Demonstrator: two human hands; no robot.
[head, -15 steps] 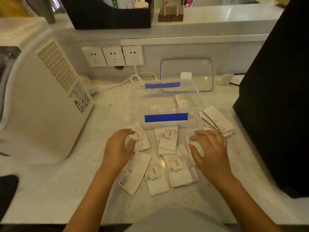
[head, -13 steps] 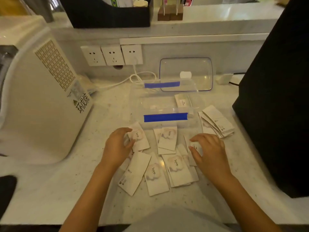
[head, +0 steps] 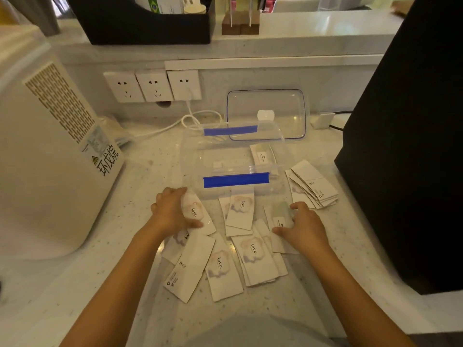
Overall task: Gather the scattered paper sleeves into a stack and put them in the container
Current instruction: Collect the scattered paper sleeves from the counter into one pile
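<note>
Several white paper sleeves (head: 255, 256) printed "love." lie scattered on the counter in front of a clear plastic container (head: 235, 159) with blue strips. My left hand (head: 170, 214) grips one sleeve (head: 198, 211) at the left of the spread, its edge lifted off the counter. My right hand (head: 305, 229) rests with spread fingers on a sleeve (head: 280, 219) at the right. A fanned stack of sleeves (head: 313, 186) lies right of the container. One sleeve (head: 263, 156) stands inside the container.
The container's clear lid (head: 265, 113) leans against the back wall. A big white machine (head: 50, 159) stands on the left and a black box (head: 411, 146) on the right. Wall sockets (head: 152, 86) and a white cable (head: 195, 118) sit behind.
My left hand has closed around the "love." sleeve and tilted it up. My right hand has slid slightly along the sleeve under it.
</note>
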